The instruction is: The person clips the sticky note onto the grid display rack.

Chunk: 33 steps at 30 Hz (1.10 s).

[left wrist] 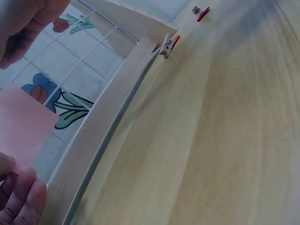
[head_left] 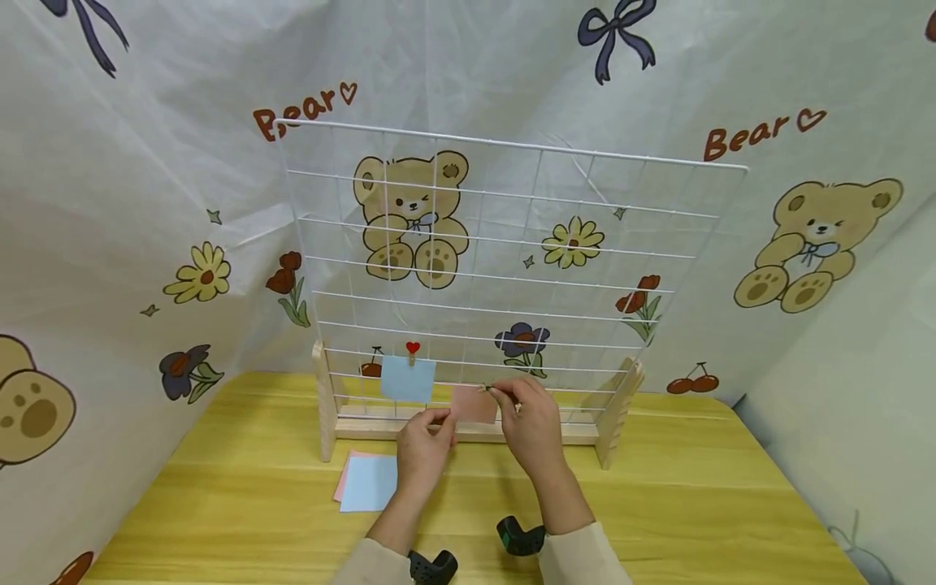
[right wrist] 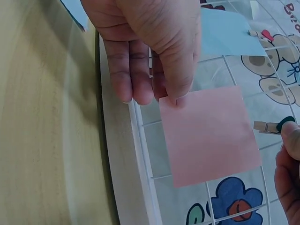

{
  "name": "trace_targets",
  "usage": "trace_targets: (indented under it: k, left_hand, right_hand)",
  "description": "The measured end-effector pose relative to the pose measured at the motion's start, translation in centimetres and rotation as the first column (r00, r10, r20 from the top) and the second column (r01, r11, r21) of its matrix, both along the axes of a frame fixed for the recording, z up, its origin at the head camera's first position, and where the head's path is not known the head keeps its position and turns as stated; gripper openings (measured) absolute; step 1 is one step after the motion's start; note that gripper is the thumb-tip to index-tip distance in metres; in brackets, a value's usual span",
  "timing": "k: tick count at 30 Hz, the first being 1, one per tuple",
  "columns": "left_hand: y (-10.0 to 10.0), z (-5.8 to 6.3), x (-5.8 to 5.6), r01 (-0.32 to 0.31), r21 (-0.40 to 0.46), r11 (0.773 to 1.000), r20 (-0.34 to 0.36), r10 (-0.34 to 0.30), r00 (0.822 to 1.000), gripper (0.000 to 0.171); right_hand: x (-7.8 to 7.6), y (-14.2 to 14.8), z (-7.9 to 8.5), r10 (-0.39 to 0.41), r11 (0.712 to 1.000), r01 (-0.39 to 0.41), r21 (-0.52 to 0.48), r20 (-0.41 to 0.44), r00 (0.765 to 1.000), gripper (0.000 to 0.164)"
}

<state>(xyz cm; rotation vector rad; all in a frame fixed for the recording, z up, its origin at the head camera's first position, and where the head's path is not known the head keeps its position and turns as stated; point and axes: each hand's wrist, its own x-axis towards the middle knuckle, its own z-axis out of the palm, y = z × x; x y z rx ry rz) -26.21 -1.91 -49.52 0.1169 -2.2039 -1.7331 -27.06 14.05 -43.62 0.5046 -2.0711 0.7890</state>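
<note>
My left hand (head_left: 426, 448) pinches the lower left corner of a pink paper square (right wrist: 211, 136) between thumb and fingers. The paper lies against a white wire grid panel (head_left: 512, 310). My right hand (head_left: 532, 424) pinches a small wooden clothespin (right wrist: 267, 127) with a green decoration. In the right wrist view the clothespin's tip is just off the paper's edge. Left of the pink square, a light blue paper (head_left: 407, 380) hangs on the grid from a clothespin with a red heart (head_left: 413, 349).
The grid stands in a wooden base (head_left: 468, 431) on a yellow wood-grain table (head_left: 680, 487). Blue and pink sheets (head_left: 368, 485) lie in front of it, at left. Two more red-topped clothespins (left wrist: 167, 47) show in the left wrist view. Bear-print cloth (head_left: 504, 73) hangs behind.
</note>
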Motion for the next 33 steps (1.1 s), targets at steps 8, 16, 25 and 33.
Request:
trace_targets:
  k: [8,16,25,33]
  left_hand:
    - [0.0,0.1,0.0,0.006,0.002,1.0,-0.005,-0.006,1.0,0.013]
    - [-0.1,0.1,-0.1,0.002,-0.001,1.0,-0.005,-0.002,1.0,0.012]
    - [-0.1,0.3,0.0,0.006,-0.01,1.0,-0.006,-0.006,1.0,0.013]
    - [-0.3,0.3,-0.1,-0.003,-0.014,1.0,-0.012,0.003,1.0,0.012]
  right_hand:
    - [-0.2,-0.8,0.7,-0.044,0.996,0.039,0.079,0.06,0.997,0.007]
    - [-0.2,-1.4,1.5,-0.078,0.987,0.061,0.151,0.112,0.991,0.004]
    - [-0.2,-1.7,2.4,-0.117,0.967,0.082,0.243,0.137,0.984,0.006]
    - [0.1,-2.0,2.1,-0.109,0.987,0.088,0.136,0.152,0.982,0.013]
